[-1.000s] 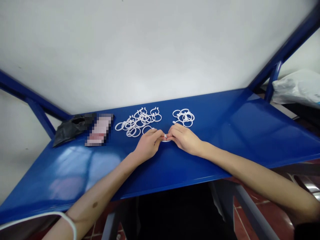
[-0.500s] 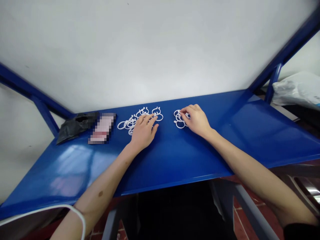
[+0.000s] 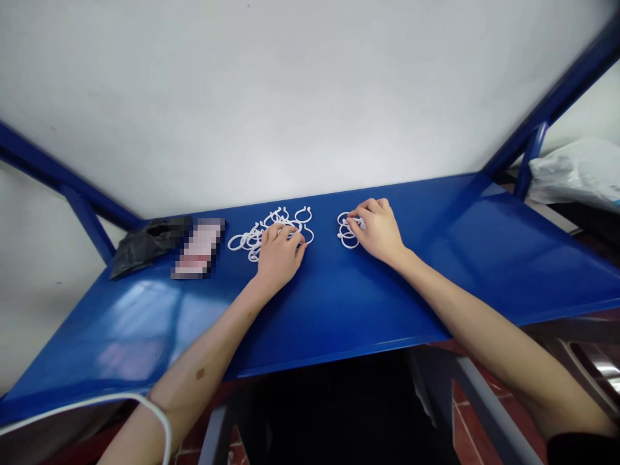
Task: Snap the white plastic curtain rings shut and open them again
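Several white shower curtain rings, open loops with small knobs at their ends, lie in a loose pile (image 3: 247, 240) left of centre. Over the right part of this pile is my left hand (image 3: 279, 257), its thumb and forefinger closed at the edge of one ring (image 3: 311, 234). A smaller group of the same rings (image 3: 347, 239) lies to the right. There my right hand (image 3: 380, 229) has its thumb and fingertips pinched on a ring, partly hidden by the fingers.
The blue tabletop (image 3: 329, 310) meets a pale wall (image 3: 310, 97) behind. On the left lie a black bag (image 3: 145, 245) and a blurred-out flat item (image 3: 198, 248). A white cable (image 3: 97, 402) crosses the lower left corner. A clear plastic bag (image 3: 576, 171) stands at the far right.
My left thumb and forefinger have come together at a ring, which has shifted slightly. My right hand has stayed at the small group, its fingers moving only a little.
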The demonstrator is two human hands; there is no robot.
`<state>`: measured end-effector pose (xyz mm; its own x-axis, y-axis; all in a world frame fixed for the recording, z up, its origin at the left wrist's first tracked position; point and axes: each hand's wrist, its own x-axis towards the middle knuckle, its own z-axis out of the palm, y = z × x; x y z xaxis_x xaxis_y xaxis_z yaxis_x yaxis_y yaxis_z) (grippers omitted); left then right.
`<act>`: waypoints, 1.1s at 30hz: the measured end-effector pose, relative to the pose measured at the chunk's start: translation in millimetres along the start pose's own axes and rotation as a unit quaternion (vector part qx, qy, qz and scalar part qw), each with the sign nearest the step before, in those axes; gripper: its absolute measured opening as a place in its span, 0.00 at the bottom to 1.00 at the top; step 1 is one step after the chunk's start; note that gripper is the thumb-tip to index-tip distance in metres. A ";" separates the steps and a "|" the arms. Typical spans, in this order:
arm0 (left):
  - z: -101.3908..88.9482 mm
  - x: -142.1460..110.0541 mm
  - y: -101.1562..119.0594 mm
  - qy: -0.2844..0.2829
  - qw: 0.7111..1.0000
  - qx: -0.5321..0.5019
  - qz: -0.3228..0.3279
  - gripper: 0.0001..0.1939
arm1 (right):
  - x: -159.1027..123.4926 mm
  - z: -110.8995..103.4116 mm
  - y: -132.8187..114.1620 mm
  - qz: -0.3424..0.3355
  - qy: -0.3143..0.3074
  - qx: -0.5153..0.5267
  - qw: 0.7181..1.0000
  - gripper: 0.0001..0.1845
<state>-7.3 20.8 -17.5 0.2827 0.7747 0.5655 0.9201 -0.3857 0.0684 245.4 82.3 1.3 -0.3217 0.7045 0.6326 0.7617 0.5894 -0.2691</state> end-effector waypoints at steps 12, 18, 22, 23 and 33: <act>-22.9 1.4 23.3 0.115 0.986 -0.082 0.088 0.02 | -11.7 -16.3 -42.6 0.006 -0.114 0.272 0.955 0.11; -18.6 -1.6 26.3 0.065 0.965 -0.253 -0.039 0.16 | -18.9 -12.6 -49.2 0.011 -0.099 0.315 0.944 0.12; -20.9 -0.6 26.3 -0.026 0.939 -0.326 -0.107 0.12 | -20.3 -13.3 -48.2 -0.036 -0.107 0.282 0.953 0.11; -21.8 -0.5 26.3 -0.040 0.936 -0.334 -0.109 0.11 | -21.1 -12.7 -48.2 -0.054 -0.112 0.275 0.953 0.11; -21.8 -8.0 34.3 0.025 0.942 -0.323 -0.085 0.11 | -32.9 -6.1 -48.0 -0.202 -0.053 0.195 0.958 0.12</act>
<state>16.2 -9.5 -1.8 0.1185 0.8339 0.5390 0.5895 -0.4959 0.6376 222.8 28.5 -2.2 -0.6169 0.4110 0.6712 0.3017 0.9112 -0.2807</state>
